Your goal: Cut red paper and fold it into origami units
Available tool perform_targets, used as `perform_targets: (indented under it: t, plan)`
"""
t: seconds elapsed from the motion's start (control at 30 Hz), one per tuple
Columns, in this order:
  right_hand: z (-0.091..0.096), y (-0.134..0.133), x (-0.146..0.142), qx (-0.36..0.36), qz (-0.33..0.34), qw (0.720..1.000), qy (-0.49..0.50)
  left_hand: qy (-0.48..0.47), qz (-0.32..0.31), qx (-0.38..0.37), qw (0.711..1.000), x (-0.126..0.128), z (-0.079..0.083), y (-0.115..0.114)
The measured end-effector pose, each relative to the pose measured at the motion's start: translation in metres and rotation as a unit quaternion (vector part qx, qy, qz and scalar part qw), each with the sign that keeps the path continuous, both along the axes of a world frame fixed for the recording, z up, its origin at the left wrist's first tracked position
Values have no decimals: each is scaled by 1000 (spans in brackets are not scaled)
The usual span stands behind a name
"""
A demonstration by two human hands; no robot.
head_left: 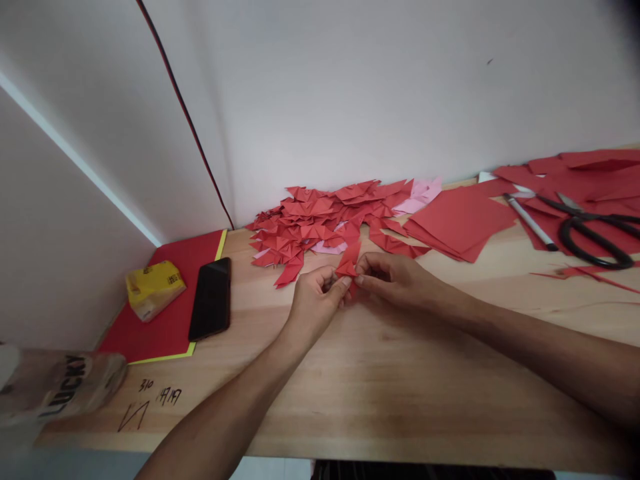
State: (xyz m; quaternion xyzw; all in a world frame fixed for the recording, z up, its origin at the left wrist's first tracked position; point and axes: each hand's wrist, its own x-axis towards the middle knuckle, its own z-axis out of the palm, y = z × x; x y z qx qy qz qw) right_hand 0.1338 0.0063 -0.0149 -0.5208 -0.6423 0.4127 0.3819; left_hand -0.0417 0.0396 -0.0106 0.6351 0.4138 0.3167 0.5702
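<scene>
Both my hands meet over the wooden table (380,373) and pinch one small folded red paper piece (348,261). My left hand (316,297) grips its lower left side with thumb and fingers closed. My right hand (395,279) pinches its right side, fingers curled. Just behind them lies a pile of folded red paper pieces (320,223) against the wall.
A stack of flat red paper sheets (457,223) lies right of the pile. Black scissors (597,233) and a pen (530,221) rest on more red paper at the far right. A black phone (212,298) and a yellow packet (153,287) sit on a red sheet at left.
</scene>
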Motion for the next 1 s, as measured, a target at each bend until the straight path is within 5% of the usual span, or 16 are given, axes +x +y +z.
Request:
perform_targets:
  t: [0.73,1.0]
  plan:
    - [2,0,1,-11,-31,999,-17,-41,-12,-128,991,-4,8,2]
    - [-2,2,4,-23,-6,1000,2,-45,-3,-114,992,-3,3,1]
